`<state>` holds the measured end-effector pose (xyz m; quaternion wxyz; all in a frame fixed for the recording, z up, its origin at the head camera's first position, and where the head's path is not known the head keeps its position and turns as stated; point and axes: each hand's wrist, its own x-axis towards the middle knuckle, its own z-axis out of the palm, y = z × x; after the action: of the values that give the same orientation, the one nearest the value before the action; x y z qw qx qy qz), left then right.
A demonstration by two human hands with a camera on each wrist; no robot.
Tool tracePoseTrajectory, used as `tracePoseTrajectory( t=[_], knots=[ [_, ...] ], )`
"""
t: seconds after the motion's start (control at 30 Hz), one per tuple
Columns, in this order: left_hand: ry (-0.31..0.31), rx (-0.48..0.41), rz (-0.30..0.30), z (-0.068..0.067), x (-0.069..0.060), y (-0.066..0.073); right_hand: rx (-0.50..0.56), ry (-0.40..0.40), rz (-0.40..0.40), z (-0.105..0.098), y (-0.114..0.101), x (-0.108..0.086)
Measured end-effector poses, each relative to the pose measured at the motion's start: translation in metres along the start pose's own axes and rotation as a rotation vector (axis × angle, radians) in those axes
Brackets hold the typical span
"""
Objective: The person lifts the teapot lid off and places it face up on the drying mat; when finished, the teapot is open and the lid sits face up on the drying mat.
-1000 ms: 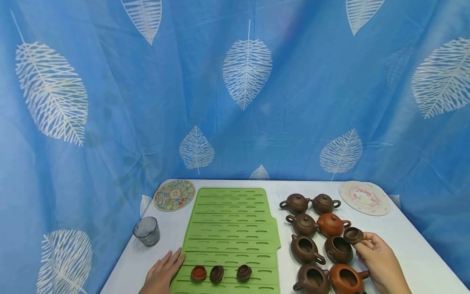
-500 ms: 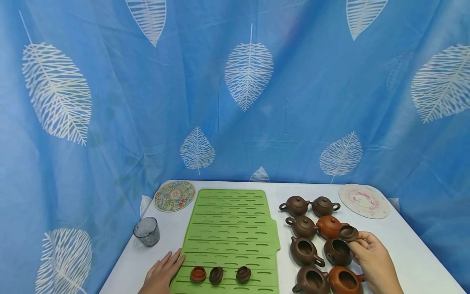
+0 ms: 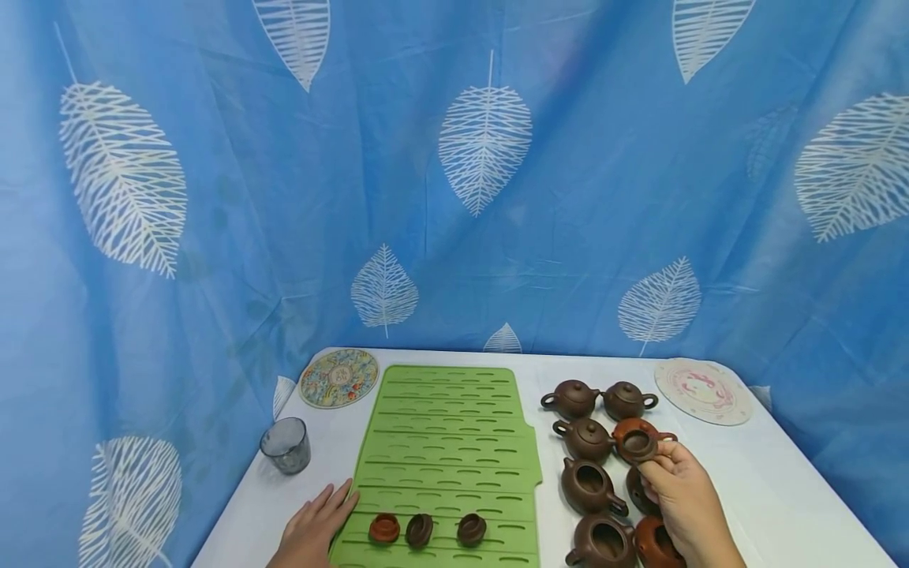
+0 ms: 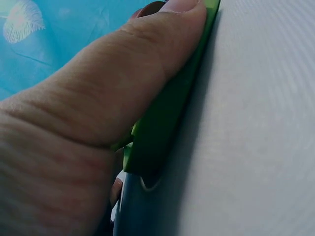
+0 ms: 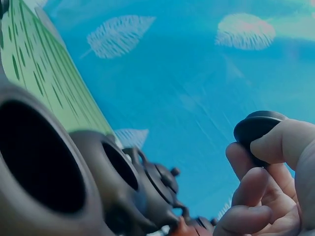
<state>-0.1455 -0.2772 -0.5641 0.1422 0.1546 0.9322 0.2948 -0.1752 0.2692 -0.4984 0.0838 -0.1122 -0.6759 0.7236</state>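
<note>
My right hand (image 3: 682, 497) pinches a dark brown teapot lid (image 3: 637, 442) between thumb and fingers, its hollow underside showing in the head view. The lid is in front of a reddish lidded teapot (image 3: 628, 426). Partly hidden by this hand are a dark lidless teapot (image 3: 637, 491) and a reddish lidless one (image 3: 649, 544). Two more dark lidless pots, one (image 3: 588, 485) behind the other (image 3: 605, 543), stand to their left. With fingers extended, my left hand (image 3: 316, 525) rests at the left edge of the green mat (image 3: 447, 442); its thumb (image 4: 147, 49) lies along that edge.
Three loose lids lie near the mat's front: a reddish one (image 3: 384, 528) and two dark ones, left (image 3: 419, 530) and right (image 3: 472, 529). Dark lidded teapots (image 3: 572, 399) stand farther back. A glass (image 3: 286, 446), a patterned disc (image 3: 338, 379) and a pale disc (image 3: 703, 390) flank the mat and pots.
My right hand has moved left with the lid, from right of the reddish lidded teapot to in front of it, and the lid's underside has turned more toward the head camera. The left hand stays put.
</note>
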Motion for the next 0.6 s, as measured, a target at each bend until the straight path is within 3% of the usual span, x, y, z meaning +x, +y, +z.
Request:
tracePoseTrajectory(
  t=[0.33, 0.6],
  knots=[
    [0.011, 0.018, 0.004, -0.002, 0.000, 0.004, 0.028, -0.086, -0.071, 0.030, 0.001, -0.003],
    [0.004, 0.013, -0.008, -0.002, 0.000, 0.004, -0.011, -0.127, 0.009, 0.062, -0.007, -0.006]
  ],
)
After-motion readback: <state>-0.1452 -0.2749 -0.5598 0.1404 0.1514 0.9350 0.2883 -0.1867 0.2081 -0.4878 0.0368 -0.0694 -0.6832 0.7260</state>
